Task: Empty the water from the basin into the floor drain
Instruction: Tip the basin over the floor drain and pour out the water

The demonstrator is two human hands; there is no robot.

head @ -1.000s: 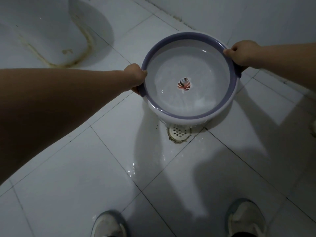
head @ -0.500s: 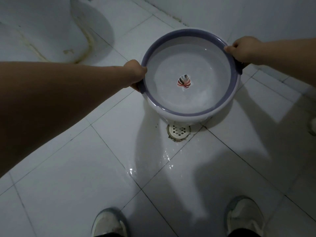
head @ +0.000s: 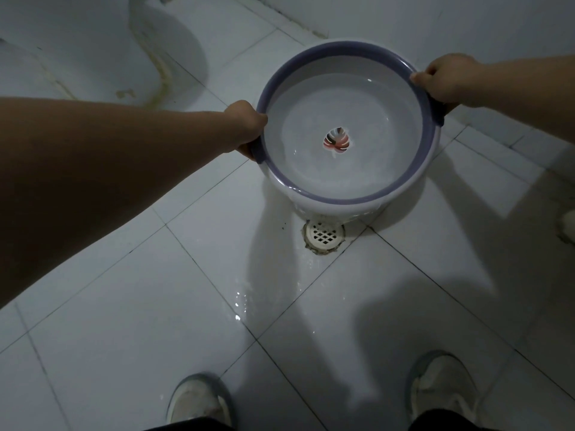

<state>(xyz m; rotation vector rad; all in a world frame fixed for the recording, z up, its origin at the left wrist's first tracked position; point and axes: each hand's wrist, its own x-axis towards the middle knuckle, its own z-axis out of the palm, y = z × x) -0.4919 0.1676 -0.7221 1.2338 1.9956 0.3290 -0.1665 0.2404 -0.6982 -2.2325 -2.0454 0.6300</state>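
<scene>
A round white basin (head: 339,199) with a purple rim and a leaf print at its centre is tilted toward me, just above the floor. My left hand (head: 247,126) grips its left rim and my right hand (head: 448,79) grips its right rim. Water lies in the basin's near half and runs over the near lip. The round white floor drain (head: 324,235) sits right below that lip, at a tile corner. A wet film (head: 249,293) spreads over the tiles between the drain and my feet.
A white toilet base (head: 93,51) with yellowed sealant stands at the upper left. The wall runs along the top right behind the basin. My two shoes (head: 199,402) (head: 441,387) stand on the tiled floor at the bottom.
The basin has tipped a little more toward me and less water shows inside it. The drain grate is more exposed below the lip. The wet patch on the tiles has grown.
</scene>
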